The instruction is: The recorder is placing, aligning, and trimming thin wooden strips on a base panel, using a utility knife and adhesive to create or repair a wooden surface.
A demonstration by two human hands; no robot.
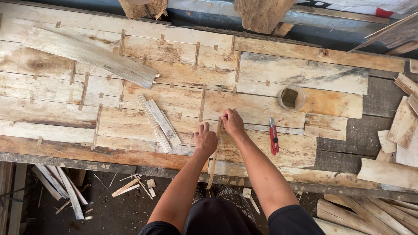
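No clear packages, labels, signs or screens are seen on the bench, though 1 white sheet with a red patch and dark markings [370, 6], possibly a printed sack or banner, is glimpsed at the top right edge, mostly cut off.

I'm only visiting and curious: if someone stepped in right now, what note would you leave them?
Left hand presses on the veneer sheet, fingers beside a thin tape strip.
Right hand pinches the strip's top end over a seam.
Red utility knife lies just right; small glass dish beyond it.
Done: many seams already carry short tape patches.
Left: this strip is not yet pressed flat; its lower end hangs over the bench edge.
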